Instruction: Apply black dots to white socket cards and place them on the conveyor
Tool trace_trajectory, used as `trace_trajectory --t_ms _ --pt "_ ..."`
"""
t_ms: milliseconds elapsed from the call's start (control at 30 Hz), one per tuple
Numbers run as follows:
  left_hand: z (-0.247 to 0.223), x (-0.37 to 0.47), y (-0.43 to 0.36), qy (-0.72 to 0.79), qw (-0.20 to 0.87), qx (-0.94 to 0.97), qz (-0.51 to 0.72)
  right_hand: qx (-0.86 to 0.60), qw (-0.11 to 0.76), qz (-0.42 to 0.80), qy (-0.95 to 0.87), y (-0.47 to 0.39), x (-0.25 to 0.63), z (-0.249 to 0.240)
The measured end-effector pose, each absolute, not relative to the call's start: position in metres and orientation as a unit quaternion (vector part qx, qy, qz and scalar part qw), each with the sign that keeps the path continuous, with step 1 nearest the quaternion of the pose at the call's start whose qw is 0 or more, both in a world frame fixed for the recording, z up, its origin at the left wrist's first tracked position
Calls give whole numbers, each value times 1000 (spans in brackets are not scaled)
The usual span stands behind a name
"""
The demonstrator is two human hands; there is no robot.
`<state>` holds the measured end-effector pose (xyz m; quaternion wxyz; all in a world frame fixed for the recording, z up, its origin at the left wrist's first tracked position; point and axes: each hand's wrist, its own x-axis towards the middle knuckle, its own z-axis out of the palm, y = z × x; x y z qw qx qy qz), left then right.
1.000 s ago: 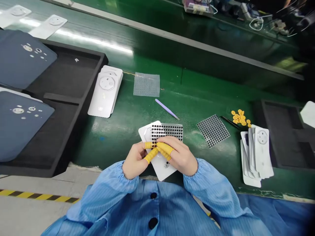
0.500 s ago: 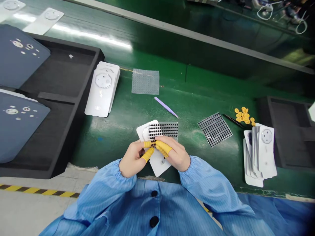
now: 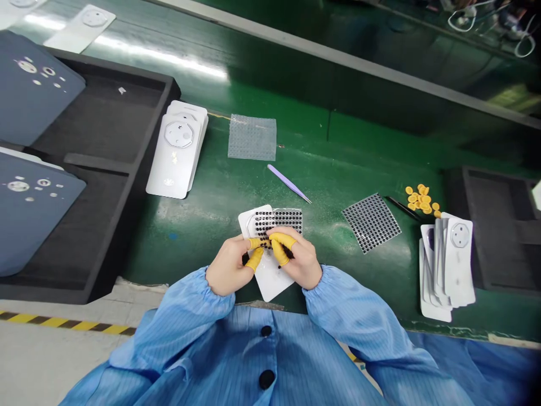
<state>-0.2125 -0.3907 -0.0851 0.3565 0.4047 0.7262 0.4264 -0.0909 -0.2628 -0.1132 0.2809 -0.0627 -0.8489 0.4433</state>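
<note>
Yellow finger cots cover the thumb and fingertips of both hands. My left hand (image 3: 231, 262) pinches the lower left part of a clear sheet of black round dots (image 3: 288, 216). At that sheet's lower edge, my right hand (image 3: 299, 260) has its thumb and fingers pressed together; a small black dot shows by its fingertips. Beneath the sheet and both hands lies a white phone-shaped panel (image 3: 269, 283), tilted on the bench, its upper part partly covered. Purple tweezers (image 3: 289, 183) rest just beyond the sheet.
Left are a black tray (image 3: 156, 132) with blue-grey panels and a stack of white panels (image 3: 171, 163). A clear textured sheet (image 3: 252, 138) lies behind. To the right: a second dot sheet (image 3: 372, 223), black tweezers (image 3: 403, 208), loose finger cots (image 3: 420, 198), more white panels (image 3: 459, 265).
My right hand has turned and drawn slightly down from the sheet, with a black dot now by its fingertips. My left hand keeps its pinch on the sheet. The view has shifted slightly.
</note>
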Motion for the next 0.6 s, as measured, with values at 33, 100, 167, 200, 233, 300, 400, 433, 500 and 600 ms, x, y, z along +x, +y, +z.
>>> trace_trajectory --t_ms 33,100,167,200,233,300,400,433,500,600 --pt "-85 -216 -391 715 375 397 437 -79 283 456 -840 -262 -92 -112" --pt "-84 -226 -396 692 415 363 466 -97 288 457 -836 -261 -92 -112" --pt "-81 -238 -407 706 407 301 495 -90 288 434 -849 -261 -90 -114" --pt "-78 -244 -415 728 372 265 511 -82 286 421 -857 -260 -88 -115" --pt "-74 -249 -423 749 327 233 527 -74 286 409 -864 -260 -87 -115" --pt "-63 -253 -437 762 247 196 565 -66 294 390 -870 -259 -87 -110" --pt "-44 -241 -442 721 255 209 609 -67 337 353 -870 -259 -93 -85" --pt "-39 -234 -440 704 282 218 615 -67 347 338 -872 -260 -96 -74" --pt "-32 -219 -431 673 329 235 620 -44 332 320 -886 -260 -102 -50" --pt "-25 -203 -419 644 357 257 626 25 275 302 -912 -259 -105 -26"
